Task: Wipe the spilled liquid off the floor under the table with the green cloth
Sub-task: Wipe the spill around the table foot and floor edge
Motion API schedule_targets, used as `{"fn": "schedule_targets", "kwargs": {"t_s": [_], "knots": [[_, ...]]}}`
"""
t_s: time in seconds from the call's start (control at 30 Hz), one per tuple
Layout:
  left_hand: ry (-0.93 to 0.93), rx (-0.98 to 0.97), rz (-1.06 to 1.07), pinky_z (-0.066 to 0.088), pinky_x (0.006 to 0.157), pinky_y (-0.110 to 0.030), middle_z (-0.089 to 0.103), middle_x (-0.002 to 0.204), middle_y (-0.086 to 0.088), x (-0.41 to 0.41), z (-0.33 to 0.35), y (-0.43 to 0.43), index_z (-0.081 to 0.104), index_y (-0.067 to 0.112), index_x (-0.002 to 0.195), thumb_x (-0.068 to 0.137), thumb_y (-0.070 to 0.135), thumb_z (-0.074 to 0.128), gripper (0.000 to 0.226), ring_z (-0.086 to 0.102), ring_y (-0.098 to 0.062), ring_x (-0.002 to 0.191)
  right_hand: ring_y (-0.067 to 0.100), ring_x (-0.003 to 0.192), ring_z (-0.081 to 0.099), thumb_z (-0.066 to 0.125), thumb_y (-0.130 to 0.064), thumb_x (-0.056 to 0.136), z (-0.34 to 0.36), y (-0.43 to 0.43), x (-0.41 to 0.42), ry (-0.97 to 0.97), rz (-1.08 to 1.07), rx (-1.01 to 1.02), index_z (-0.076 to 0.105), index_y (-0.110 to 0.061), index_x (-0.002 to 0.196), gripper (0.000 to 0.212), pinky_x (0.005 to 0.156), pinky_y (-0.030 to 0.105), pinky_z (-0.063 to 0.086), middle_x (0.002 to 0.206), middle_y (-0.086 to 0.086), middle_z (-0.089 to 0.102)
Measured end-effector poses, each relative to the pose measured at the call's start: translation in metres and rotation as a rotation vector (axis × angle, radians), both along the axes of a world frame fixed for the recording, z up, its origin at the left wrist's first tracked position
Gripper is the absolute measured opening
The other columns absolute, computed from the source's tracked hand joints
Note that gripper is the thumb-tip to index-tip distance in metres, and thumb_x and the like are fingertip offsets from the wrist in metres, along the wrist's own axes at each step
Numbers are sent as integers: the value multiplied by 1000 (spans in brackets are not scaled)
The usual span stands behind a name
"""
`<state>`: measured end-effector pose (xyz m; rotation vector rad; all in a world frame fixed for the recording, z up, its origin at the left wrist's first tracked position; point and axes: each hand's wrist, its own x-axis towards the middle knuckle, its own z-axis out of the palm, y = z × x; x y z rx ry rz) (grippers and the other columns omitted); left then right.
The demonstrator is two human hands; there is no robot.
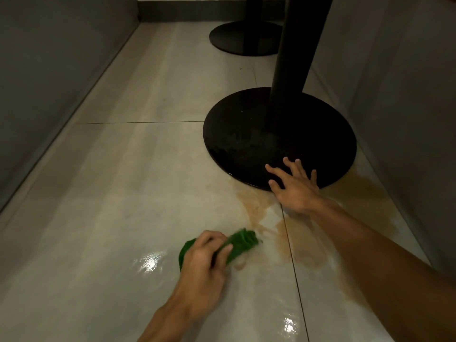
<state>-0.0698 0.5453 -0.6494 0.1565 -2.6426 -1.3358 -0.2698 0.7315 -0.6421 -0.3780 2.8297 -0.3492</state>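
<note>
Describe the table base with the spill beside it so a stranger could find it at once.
On the pale tiled floor stand two black round table bases. It is the nearer base, where the right hand rests with fingers spread; unlike the far base, brown liquid pools at its edge.

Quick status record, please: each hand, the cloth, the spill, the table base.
left hand: grips the green cloth, low over the floor
right hand: fingers spread, resting on the near edge of the table base
table base: round, black, with an upright black post
spill: brown liquid, from the base's near edge toward the right wall and the cloth
cloth position: at the spill's left edge, motion-blurred
progress: most of the spill not yet wiped
</note>
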Motion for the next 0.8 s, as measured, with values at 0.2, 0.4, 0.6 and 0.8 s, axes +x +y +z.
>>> {"fn": "schedule_targets", "kwargs": {"t_s": [0.2, 0.4, 0.6, 0.8], "knots": [[-79, 235, 302, 51, 63, -34, 67, 78, -1, -33, 41, -52, 65, 21, 92, 97, 32, 51, 18, 64, -16, 72, 18, 146, -18, 28, -50, 100, -1, -1, 0, 5, -1, -14, 17, -51, 145, 47, 116, 54, -10, 161, -7, -5], [-171, 24, 217, 47, 72, -30, 60, 98, 3, -43, 36, -52, 52, 29, 109, 94, 39, 52, 18, 58, -17, 88, 19, 146, -18, 28, -49, 100, 0, 0, 1, 1, 6, -25, 17, -50, 146, 47, 116, 55, -10, 161, -5, -5], [-367, -136, 511, 31, 106, -41, 41, 139, -13, -50, 18, -61, 33, 28, 143, 80, 41, 71, 75, 32, -32, 129, 19, 146, -17, 29, -49, 100, 1, 0, -1, -7, 9, -24, 18, -50, 145, 47, 116, 55, -9, 161, -5, -5], [-523, 79, 552, 44, 67, -25, 57, 99, -1, -61, 34, -56, 55, 5, 121, 80, 32, 75, 52, 53, -18, 86, 19, 146, -18, 29, -49, 100, -3, 0, -2, 11, -5, -13, 16, -51, 145, 47, 116, 56, -8, 161, -6, -5]]}}
